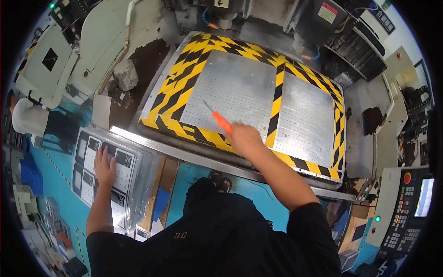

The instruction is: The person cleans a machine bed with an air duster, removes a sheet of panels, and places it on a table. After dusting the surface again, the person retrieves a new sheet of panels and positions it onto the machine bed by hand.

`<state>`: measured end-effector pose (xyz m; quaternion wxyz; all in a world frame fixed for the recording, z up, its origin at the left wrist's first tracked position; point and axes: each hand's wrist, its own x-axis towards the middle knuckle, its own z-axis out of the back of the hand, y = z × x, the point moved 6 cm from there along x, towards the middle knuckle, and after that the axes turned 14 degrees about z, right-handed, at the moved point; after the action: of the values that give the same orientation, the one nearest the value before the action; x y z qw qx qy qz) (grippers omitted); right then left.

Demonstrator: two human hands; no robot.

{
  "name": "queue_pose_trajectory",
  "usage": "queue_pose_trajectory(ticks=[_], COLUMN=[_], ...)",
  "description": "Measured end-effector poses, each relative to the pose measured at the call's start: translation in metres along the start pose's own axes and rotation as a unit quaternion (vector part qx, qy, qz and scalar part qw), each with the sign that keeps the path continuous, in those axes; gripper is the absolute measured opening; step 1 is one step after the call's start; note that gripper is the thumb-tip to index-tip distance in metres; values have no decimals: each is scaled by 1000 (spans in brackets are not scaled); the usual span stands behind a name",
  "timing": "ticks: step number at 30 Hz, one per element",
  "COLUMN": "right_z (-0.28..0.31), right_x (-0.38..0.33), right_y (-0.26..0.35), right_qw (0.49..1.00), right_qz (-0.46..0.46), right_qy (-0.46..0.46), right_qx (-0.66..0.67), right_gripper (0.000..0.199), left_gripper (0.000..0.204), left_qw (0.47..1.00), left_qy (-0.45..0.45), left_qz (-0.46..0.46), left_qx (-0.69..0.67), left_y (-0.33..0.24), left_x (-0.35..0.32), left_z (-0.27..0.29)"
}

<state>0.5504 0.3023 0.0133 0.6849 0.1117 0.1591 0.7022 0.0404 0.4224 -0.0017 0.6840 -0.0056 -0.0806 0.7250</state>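
My right hand (245, 140) is closed round the bright orange handle of a small hand tool (222, 122) with a thin metal tip. It holds the tool above the near part of a perforated metal plate (240, 83), the tip pointing away to the left. My left hand (105, 167) lies with its fingers stretched out on a stack of flat sheets (122, 173) at the left. The top sheet carries repeated white and black printed panels, and clear plastic film shows at the stack's right side.
Yellow-black striped tape (277, 99) frames and divides the plate on the machine bed. A metal rail (194, 159) runs along its near edge. At the right stands a control panel (408, 212) with a red button. A machine head (225, 14) hangs beyond the bed; a person (32, 117) is at far left.
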Motion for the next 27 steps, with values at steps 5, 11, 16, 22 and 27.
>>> queue_pose_trajectory(ticks=[5, 11, 16, 22, 27], right_z=[29, 30, 38, 14, 19], right_x=[72, 10, -73, 41, 50], right_y=[-79, -211, -291, -98, -103], right_qw=[981, 956, 897, 979, 980], right_qz=[-156, -214, -364, -146, -152], right_qy=[-79, -186, -225, -128, -123], right_qx=[83, 75, 110, 64, 36], right_gripper=[42, 49, 49, 35, 37], left_gripper=[55, 55, 55, 56, 54], left_qw=[1000, 1000, 1000, 1000, 999], left_qy=[-7, -7, -11, -6, -7], left_qz=[-3, -14, -16, -24, -38], left_qx=[-9, -8, 12, 6, -10], left_y=[5, 4, -3, -2, -3], left_x=[4, 1, 2, 2, 3], left_z=[-2, -2, 1, -3, -5])
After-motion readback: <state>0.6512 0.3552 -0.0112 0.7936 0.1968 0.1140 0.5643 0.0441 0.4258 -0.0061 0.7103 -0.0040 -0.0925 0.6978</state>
